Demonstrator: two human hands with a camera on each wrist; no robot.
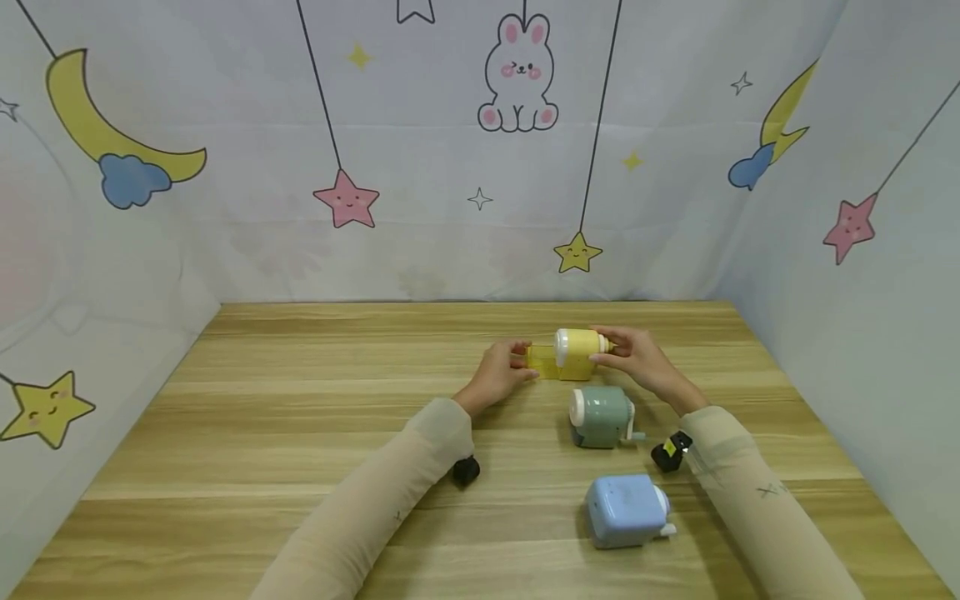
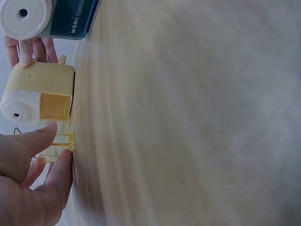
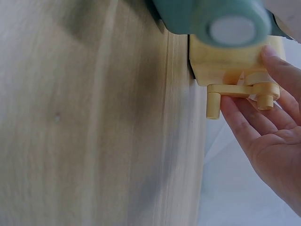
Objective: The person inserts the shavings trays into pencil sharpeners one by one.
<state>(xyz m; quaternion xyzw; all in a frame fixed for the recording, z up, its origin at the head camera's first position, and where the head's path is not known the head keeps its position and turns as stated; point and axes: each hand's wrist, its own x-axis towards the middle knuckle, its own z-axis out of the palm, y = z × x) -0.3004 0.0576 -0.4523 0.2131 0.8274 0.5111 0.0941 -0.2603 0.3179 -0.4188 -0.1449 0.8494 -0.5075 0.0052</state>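
A yellow crank pencil sharpener [image 1: 579, 353] stands upright at the back of the table, its white pencil-hole face turned left. From that side its see-through yellow shavings drawer [image 1: 543, 363] sticks out. My left hand [image 1: 501, 373] pinches the drawer's outer end between thumb and fingers, as the left wrist view shows. On the crank side, my right hand [image 1: 637, 358] grips the sharpener's body with the thumb on the near side and the fingers behind. In the right wrist view the yellow crank handle [image 3: 213, 104] points outward beside the fingers.
Just in front stands a green crank sharpener [image 1: 603, 417], close to my right forearm. Nearer the front is a blue sharpener [image 1: 627, 510] with its crank to the right. A black wrist camera [image 1: 671, 452] sits on my right wrist. White printed cloth [image 1: 480, 250] walls the table's back and sides.
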